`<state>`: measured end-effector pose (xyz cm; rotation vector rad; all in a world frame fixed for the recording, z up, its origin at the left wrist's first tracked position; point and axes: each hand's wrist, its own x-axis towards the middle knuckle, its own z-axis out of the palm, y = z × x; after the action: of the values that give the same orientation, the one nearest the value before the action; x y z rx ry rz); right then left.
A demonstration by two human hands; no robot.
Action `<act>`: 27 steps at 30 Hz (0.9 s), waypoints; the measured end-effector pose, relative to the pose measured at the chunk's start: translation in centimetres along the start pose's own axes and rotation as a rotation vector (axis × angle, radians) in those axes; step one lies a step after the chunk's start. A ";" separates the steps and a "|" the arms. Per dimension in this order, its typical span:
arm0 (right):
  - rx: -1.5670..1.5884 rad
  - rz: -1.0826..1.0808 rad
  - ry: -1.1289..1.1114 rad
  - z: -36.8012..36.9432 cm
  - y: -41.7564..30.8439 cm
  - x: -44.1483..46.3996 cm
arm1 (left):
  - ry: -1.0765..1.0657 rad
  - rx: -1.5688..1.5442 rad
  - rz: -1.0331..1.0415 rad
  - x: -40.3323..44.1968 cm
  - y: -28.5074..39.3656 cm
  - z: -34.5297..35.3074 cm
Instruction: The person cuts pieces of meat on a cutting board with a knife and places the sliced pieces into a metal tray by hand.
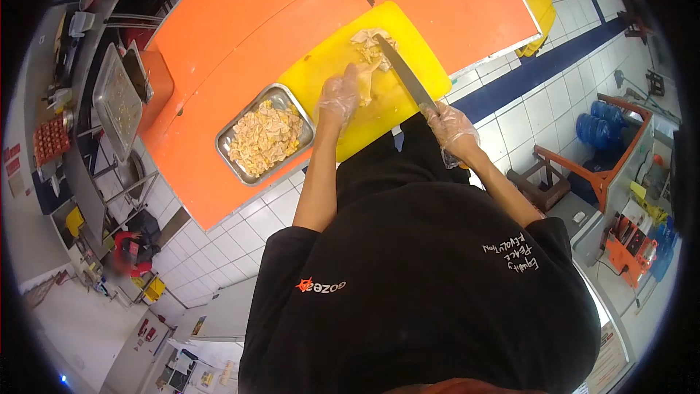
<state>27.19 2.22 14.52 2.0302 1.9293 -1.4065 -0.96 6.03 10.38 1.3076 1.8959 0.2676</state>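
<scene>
In a clear plastic glove, my right hand (pixel 450 130) is closed round the handle of a large knife (pixel 407 76). Its blade points up and left over the yellow cutting board (pixel 401 25). My left hand (pixel 340 95), gloved too, grips a pale strip of meat (pixel 367 82) on the board, left of the blade. A small heap of pale meat pieces (pixel 373 42) lies near the board's far end, by the knife tip. Left of my left hand, a metal tray (pixel 227 164) holds many chopped pale and yellowish pieces (pixel 266 137).
Board and tray rest on an orange table (pixel 240 44), its near edge in front of my body. A metal pan (pixel 118 102) stands beyond its left side. On the right are a brown stool (pixel 539 179) and blue water jugs (pixel 601 124). At lower left is another person (pixel 127 254).
</scene>
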 end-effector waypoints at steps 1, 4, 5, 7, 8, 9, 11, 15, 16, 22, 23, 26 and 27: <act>-0.001 0.008 -0.001 0.0 0.0 -0.1 | 0.008 0.073 0.050 0.5 -1.9 1.2; -0.016 -0.002 -0.062 1.1 0.8 0.4 | -0.199 0.415 0.008 0.9 -5.1 2.9; -0.020 -0.003 -0.066 1.4 1.0 0.5 | -0.199 0.411 0.003 0.6 -5.9 3.3; -0.202 -0.112 -0.084 1.8 0.2 0.4 | -0.163 0.344 -0.017 -1.1 -5.3 2.5; -0.205 -0.115 -0.090 2.0 0.2 0.4 | -0.162 0.340 -0.024 -1.1 -5.2 2.6; -0.270 -0.146 -0.095 2.5 0.2 0.5 | -0.142 0.332 -0.140 -1.0 -4.9 2.7; -0.340 -0.184 -0.097 3.0 0.1 0.9 | -0.115 0.319 -0.256 -1.0 -4.4 2.6; -0.477 -0.140 -0.099 2.6 -0.8 2.0 | 0.260 0.279 -0.086 -1.7 -3.9 2.4; -0.504 -0.116 -0.098 2.5 -1.1 2.4 | 0.438 0.355 0.121 -1.8 -4.2 2.4; -0.526 -0.128 -0.020 2.7 -2.6 6.4 | 0.288 0.256 0.321 0.4 -7.1 5.3; -0.526 -0.130 -0.018 2.5 -2.7 6.3 | 0.290 0.256 0.322 0.6 -7.4 5.6; -0.462 -0.223 0.072 1.6 -1.1 6.1 | 0.373 0.207 0.327 0.4 -6.4 5.7; -0.464 -0.280 0.061 1.9 0.7 6.3 | 0.345 0.165 0.273 0.3 -5.3 4.9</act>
<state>25.64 5.96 9.35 1.6586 2.3607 -0.8183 -1.15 2.66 4.01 1.7255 2.0524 0.5131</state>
